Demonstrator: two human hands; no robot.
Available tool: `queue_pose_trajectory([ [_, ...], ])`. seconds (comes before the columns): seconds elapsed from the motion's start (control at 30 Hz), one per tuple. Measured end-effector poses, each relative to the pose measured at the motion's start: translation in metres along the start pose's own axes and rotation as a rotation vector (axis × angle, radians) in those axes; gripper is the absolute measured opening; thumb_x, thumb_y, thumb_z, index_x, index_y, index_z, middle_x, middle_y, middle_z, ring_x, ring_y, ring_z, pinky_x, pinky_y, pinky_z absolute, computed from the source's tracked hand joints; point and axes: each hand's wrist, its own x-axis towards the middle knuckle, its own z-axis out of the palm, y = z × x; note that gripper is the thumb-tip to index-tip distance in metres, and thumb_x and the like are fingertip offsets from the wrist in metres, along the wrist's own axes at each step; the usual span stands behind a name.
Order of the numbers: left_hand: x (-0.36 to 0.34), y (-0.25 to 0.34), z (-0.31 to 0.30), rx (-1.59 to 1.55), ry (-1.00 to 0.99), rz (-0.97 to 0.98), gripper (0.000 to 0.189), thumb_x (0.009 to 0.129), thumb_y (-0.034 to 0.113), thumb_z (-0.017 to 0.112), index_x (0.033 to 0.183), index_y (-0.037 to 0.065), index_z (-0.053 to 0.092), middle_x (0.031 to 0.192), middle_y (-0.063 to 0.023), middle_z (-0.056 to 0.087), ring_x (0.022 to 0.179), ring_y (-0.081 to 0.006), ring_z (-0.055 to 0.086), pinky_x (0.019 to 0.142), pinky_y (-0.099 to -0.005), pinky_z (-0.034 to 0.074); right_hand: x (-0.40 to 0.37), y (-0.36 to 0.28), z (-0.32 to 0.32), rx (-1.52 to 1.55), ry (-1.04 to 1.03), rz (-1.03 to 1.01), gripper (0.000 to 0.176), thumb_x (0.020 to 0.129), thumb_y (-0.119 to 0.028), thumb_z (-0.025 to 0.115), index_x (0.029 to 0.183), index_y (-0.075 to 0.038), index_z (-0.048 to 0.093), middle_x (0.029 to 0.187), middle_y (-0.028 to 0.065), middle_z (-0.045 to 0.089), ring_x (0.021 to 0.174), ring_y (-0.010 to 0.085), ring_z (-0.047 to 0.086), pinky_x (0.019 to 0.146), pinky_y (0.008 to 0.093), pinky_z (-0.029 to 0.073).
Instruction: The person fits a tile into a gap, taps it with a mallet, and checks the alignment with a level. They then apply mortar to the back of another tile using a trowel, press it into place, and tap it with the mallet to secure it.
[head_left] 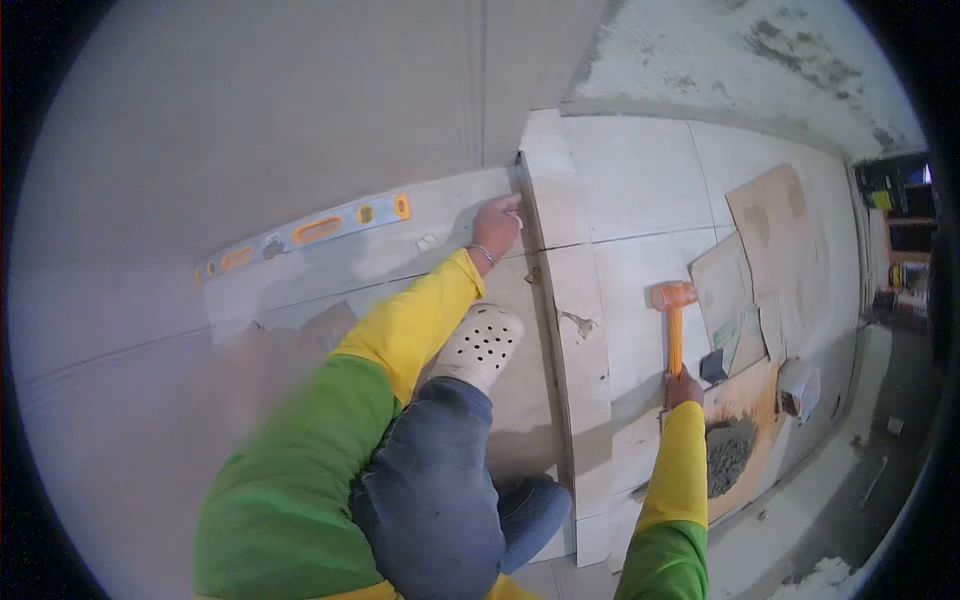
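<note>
My right hand is closed round the yellow handle of a mallet, whose orange head points away from me above the pale floor tiles. My left hand is at the raised edge of a long, narrow tile strip, its fingers bent and pressed together. A small whitish bit shows at those fingertips, too small to name. Left of that hand, a spirit level with orange vials lies along the foot of the wall. My foot in a white clog rests on the lower tile beside the strip.
Grey mortar is heaped on a brown board at the right. Cardboard sheets cover part of the upper floor. A whitish container lies by the board. Shelves with assorted items stand at the far right.
</note>
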Motion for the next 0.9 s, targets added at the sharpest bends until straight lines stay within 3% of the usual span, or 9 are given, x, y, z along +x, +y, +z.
queue_pose_trajectory([
  [0.13,-0.012,-0.008,-0.006,0.034,0.04,0.076,0.039,0.078,0.0,0.052,0.114,0.005,0.066,0.107,-0.016,0.068,0.099,-0.0264,0.065,0.087,-0.0343,0.05,0.013,0.015,0.016,0.196,-0.033,-0.001,0.048,0.086,-0.041,0.056,0.127,-0.017,0.054,0.101,0.0206,0.067,0.096,0.0392,0.064,0.084,0.0473,0.048],
  [0.27,-0.026,-0.009,-0.02,0.098,0.036,0.066,0.037,0.08,0.001,0.055,0.116,0.005,0.065,0.104,-0.0149,0.069,0.096,-0.0253,0.066,0.086,-0.0344,0.051,-0.012,-0.017,-0.011,0.078,-0.017,0.003,0.049,0.086,-0.041,0.055,0.128,-0.017,0.053,0.103,0.0218,0.067,0.099,0.0407,0.062,0.086,0.0484,0.047],
  [0.47,-0.026,-0.016,-0.035,-0.015,0.05,0.026,0.03,0.084,0.016,0.066,0.112,0.004,0.066,0.095,-0.0114,0.07,0.086,-0.0211,0.066,0.08,-0.0316,0.051,-0.016,-0.025,-0.011,0.105,-0.039,0.038,0.048,0.087,-0.042,0.054,0.128,-0.016,0.052,0.103,0.0238,0.066,0.1,0.0428,0.061,0.086,0.0494,0.047],
  [0.53,-0.026,-0.005,-0.046,-0.165,-0.033,-0.207,0.025,0.082,0.013,0.064,0.105,0.005,0.069,0.09,-0.014,0.07,0.079,-0.0218,0.067,0.069,-0.0328,0.053,-0.011,-0.02,-0.005,0.071,0.009,0.027,0.048,0.087,-0.041,0.055,0.125,-0.013,0.053,0.104,0.0244,0.065,0.1,0.043,0.061,0.086,0.0495,0.047],
  [0.57,-0.028,-0.002,-0.05,-0.167,-0.032,-0.208,0.025,0.082,0.013,0.064,0.105,0.005,0.069,0.09,-0.014,0.07,0.079,-0.0218,0.067,0.069,-0.0328,0.053,-0.009,-0.016,-0.001,0.068,0.009,0.027,0.048,0.087,-0.041,0.055,0.125,-0.013,0.053,0.104,0.0244,0.065,0.1,0.043,0.061,0.086,0.0495,0.047],
  [0.67,-0.027,-0.009,-0.053,-0.16,-0.032,-0.173,0.029,0.082,0.015,0.065,0.109,0.003,0.067,0.086,-0.0126,0.069,0.068,-0.0179,0.066,0.061,-0.0308,0.052,-0.004,-0.009,0.006,0.074,0.064,-0.003,0.047,0.087,-0.039,0.056,0.125,-0.011,0.053,0.104,0.0246,0.065,0.1,0.0428,0.061,0.086,0.0494,0.047],
  [0.73,-0.026,-0.022,-0.051,-0.066,0.026,0.08,0.034,0.087,0.021,0.065,0.114,0.001,0.063,0.09,-0.009,0.067,0.072,-0.0124,0.061,0.063,-0.0279,0.05,-0.009,-0.014,0.002,0.117,0.073,-0.014,0.046,0.087,-0.037,0.058,0.124,-0.011,0.054,0.103,0.0247,0.065,0.1,0.0425,0.061,0.086,0.0494,0.047],
  [0.83,-0.02,-0.027,-0.049,-0.319,-0.091,-0.06,0.041,0.086,0.019,0.065,0.121,0.0,0.059,0.092,-0.0089,0.067,0.075,-0.0125,0.062,0.066,-0.0284,0.051,-0.016,-0.021,-0.004,0.123,0.052,-0.016,0.045,0.087,-0.038,0.057,0.123,-0.011,0.055,0.103,0.0247,0.065,0.101,0.0423,0.061,0.086,0.0491,0.047],
  [0.9,-0.02,-0.02,-0.05,-0.244,-0.098,-0.097,0.043,0.086,0.018,0.064,0.124,-0.001,0.057,0.093,-0.009,0.067,0.077,-0.0124,0.062,0.066,-0.0287,0.052,-0.015,-0.022,-0.004,0.137,0.055,-0.005,0.045,0.087,-0.037,0.057,0.125,-0.013,0.054,0.099,0.0226,0.066,0.096,0.0413,0.062,0.082,0.0488,0.048],
])
